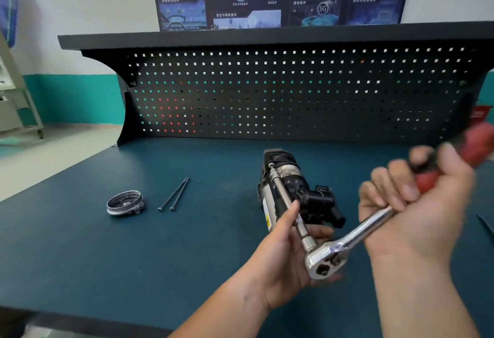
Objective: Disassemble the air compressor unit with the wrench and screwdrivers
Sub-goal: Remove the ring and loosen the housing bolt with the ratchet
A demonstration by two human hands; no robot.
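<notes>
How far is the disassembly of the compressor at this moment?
Done: a metal ring cover and two long bolts lie loose on the bench mat, apart from the unit. In hand: the left hand steadies the compressor while the right hand works a ratchet wrench with a long extension set on its far end. Left: the main body looks assembled.

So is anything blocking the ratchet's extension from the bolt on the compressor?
Nothing visible. The extension runs along the compressor to its far end; the left hand steadies it, and the right hand holds the ratchet.
</notes>
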